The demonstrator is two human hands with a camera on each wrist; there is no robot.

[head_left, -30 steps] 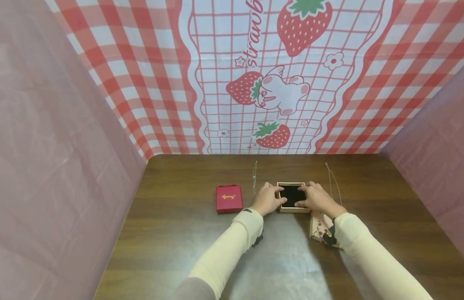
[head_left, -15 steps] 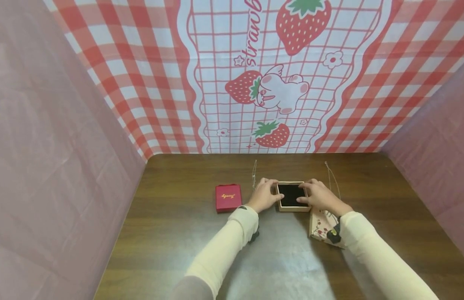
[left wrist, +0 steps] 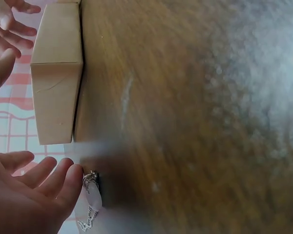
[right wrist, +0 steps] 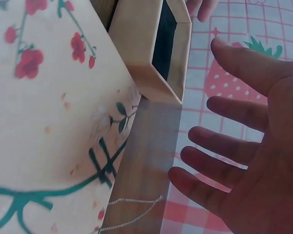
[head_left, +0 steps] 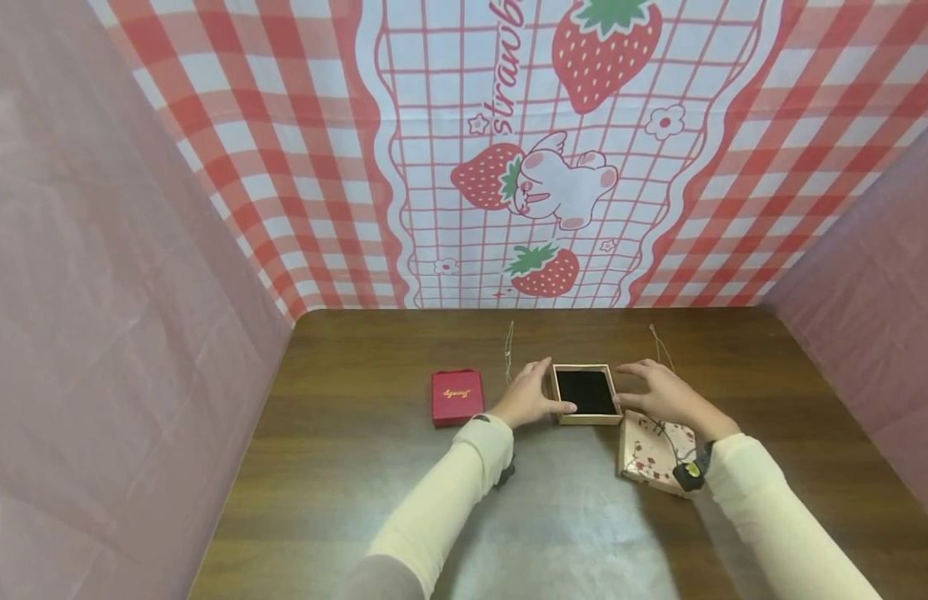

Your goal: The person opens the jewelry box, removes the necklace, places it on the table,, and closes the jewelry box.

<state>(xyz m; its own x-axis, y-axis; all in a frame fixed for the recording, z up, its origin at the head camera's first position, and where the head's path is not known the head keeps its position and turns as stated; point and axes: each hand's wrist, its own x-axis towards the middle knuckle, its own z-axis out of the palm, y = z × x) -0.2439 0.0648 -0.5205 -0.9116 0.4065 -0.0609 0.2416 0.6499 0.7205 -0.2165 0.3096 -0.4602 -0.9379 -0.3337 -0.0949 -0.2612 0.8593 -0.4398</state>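
A small tan box [head_left: 590,420] with a black lining [head_left: 586,392] stands uncovered on the table. My left hand [head_left: 530,398] is at its left side, fingers loosely spread, the thumb overlapping the box's near left corner in the head view. To the right of the box, my right hand [head_left: 662,395] has its fingers extended and apart, holding nothing. Below that hand lies a floral-printed lid [head_left: 650,454]. Close by the left fingertips is a necklace [left wrist: 93,195] with a pale pendant. A second chain necklace [right wrist: 132,200] lies beyond the right hand, partly hidden by it in the head view.
A closed red gift box [head_left: 457,398] with gold lettering sits left of the left hand. The brown wooden table [head_left: 344,467] ends at a strawberry-print cloth [head_left: 546,167]. Pink-mauve cloth [head_left: 127,292] hangs on both sides.
Both hands have drawn apart from inside the box to its sides, the right hand moving further right and uncovering more of the floral lid. The box has stayed in place.
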